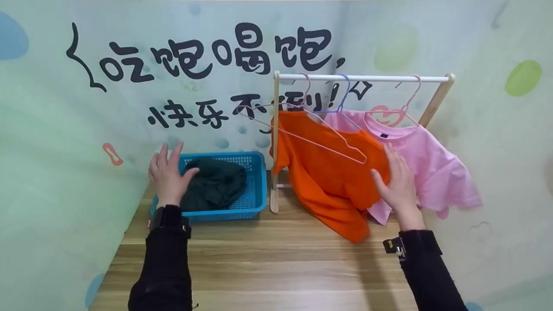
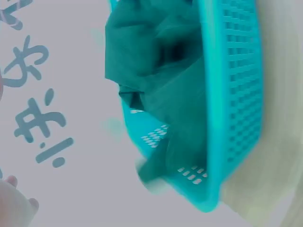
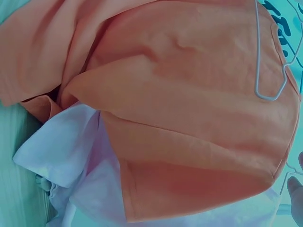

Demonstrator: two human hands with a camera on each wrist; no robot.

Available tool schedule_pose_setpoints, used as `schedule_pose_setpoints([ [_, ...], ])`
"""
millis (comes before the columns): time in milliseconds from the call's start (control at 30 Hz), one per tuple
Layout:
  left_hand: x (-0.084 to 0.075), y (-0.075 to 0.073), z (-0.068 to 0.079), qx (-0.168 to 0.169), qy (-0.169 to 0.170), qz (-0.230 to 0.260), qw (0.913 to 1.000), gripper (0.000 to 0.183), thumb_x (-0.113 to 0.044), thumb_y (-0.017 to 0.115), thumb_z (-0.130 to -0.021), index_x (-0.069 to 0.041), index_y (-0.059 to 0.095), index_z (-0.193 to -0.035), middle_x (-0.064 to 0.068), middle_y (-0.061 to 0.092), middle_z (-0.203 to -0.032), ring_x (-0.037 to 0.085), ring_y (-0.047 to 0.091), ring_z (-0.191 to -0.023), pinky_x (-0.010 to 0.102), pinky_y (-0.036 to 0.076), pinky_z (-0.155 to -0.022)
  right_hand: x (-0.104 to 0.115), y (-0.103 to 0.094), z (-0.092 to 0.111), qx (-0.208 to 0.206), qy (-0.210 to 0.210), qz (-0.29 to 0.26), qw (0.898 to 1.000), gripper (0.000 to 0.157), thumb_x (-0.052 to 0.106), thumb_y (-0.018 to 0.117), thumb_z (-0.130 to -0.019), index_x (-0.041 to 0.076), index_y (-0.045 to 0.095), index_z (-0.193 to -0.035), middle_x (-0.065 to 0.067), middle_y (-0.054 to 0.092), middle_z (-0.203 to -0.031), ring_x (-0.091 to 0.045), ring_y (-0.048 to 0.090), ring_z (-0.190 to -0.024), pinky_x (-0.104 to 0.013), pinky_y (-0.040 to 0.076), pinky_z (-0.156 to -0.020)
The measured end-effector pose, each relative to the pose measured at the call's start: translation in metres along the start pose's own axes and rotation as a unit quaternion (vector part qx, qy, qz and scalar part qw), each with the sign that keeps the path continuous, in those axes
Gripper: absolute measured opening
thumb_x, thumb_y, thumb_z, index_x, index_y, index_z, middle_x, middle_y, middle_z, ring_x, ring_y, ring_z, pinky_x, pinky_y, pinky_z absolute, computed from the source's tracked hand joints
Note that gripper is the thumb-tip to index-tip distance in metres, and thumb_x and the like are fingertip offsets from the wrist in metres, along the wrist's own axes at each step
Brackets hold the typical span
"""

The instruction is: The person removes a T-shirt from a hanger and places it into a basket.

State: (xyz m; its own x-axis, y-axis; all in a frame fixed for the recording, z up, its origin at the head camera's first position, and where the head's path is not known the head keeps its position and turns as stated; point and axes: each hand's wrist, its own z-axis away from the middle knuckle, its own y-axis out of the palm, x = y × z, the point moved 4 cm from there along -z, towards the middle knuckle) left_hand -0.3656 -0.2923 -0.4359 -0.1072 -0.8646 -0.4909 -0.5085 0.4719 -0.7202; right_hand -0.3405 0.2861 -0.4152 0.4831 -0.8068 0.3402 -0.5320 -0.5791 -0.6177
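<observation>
My left hand [image 1: 169, 177], fingers spread and fairly straight, is over the left end of a blue plastic basket [image 1: 259, 185]. Inside lies a bunched dark green cloth [image 1: 216, 183], also seen in the left wrist view. No thing shows in that hand. An orange T-shirt [image 1: 332, 160] hangs on a blue hanger [image 1: 344, 93], and a pink T-shirt [image 1: 445, 166] behind it hangs on a pink hanger [image 1: 417, 88]. At the orange shirt's right shoulder is my right hand [image 1: 399, 185], its fingers extended; whether it touches the fabric is unclear.
A small rack with a white rail [image 1: 367, 78] and a wooden post [image 1: 274, 142] stands on the wood-grain table [image 1: 268, 268]. A bare pink hanger [image 1: 306, 140] slants in front of the orange shirt. Behind is a pale wall sheet with black lettering [image 1: 181, 60].
</observation>
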Motion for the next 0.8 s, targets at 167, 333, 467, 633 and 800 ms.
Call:
schedule_pose_setpoints([
  [167, 0.011, 0.008, 0.016, 0.009, 0.001, -0.005, 0.9999, 0.076, -0.034, 0.075, -0.089, -0.024, 0.035, -0.154, 0.019, 0.021, -0.16, 0.047, 0.015, -0.143, 0.067, 0.013, -0.111, -0.002, 0.001, -0.006, 0.018, 0.017, 0.008, 1.0, 0.066, 0.028, 0.062, -0.095, 0.009, 0.037, -0.153, -0.012, 0.036, -0.157, -0.034, 0.032, -0.143, -0.05, 0.021, -0.117],
  [333, 0.019, 0.018, 0.03, 0.027, 0.004, -0.02, 0.9994, 0.074, -0.035, 0.073, -0.09, -0.022, 0.036, -0.153, 0.021, 0.022, -0.16, 0.048, 0.017, -0.142, 0.068, 0.014, -0.109, -0.002, 0.006, -0.021, 0.041, 0.031, 0.013, 0.999, 0.067, 0.033, 0.061, -0.096, 0.011, 0.035, -0.154, -0.014, 0.036, -0.156, -0.034, 0.029, -0.144, -0.053, 0.021, -0.116],
  [467, 0.023, 0.028, 0.04, 0.039, 0.007, -0.012, 0.9992, 0.075, -0.036, 0.072, -0.091, -0.023, 0.035, -0.154, 0.021, 0.02, -0.16, 0.049, 0.017, -0.142, 0.07, 0.014, -0.108, -0.002, 0.009, -0.03, 0.052, 0.04, 0.014, 0.998, 0.066, 0.034, 0.06, -0.097, 0.009, 0.037, -0.153, -0.017, 0.039, -0.154, -0.037, 0.03, -0.143, -0.054, 0.02, -0.116],
  [633, 0.027, 0.038, 0.05, 0.051, 0.013, -0.011, 0.9985, 0.076, -0.037, 0.071, -0.091, -0.023, 0.032, -0.155, 0.022, 0.018, -0.16, 0.05, 0.015, -0.142, 0.069, 0.012, -0.109, -0.004, 0.012, -0.037, 0.075, 0.053, 0.023, 0.996, 0.066, 0.034, 0.06, -0.097, 0.007, 0.036, -0.152, -0.018, 0.04, -0.153, -0.039, 0.032, -0.141, -0.052, 0.019, -0.117],
  [800, 0.026, 0.046, 0.055, 0.073, -0.004, -0.039, 0.9966, 0.084, -0.042, 0.07, -0.091, -0.021, 0.024, -0.158, 0.023, 0.015, -0.161, 0.05, 0.013, -0.143, 0.07, 0.01, -0.109, -0.007, 0.015, -0.04, 0.096, 0.087, 0.032, 0.991, 0.064, 0.033, 0.058, -0.099, 0.008, 0.034, -0.153, -0.022, 0.043, -0.149, -0.043, 0.037, -0.136, -0.055, 0.022, -0.115],
])
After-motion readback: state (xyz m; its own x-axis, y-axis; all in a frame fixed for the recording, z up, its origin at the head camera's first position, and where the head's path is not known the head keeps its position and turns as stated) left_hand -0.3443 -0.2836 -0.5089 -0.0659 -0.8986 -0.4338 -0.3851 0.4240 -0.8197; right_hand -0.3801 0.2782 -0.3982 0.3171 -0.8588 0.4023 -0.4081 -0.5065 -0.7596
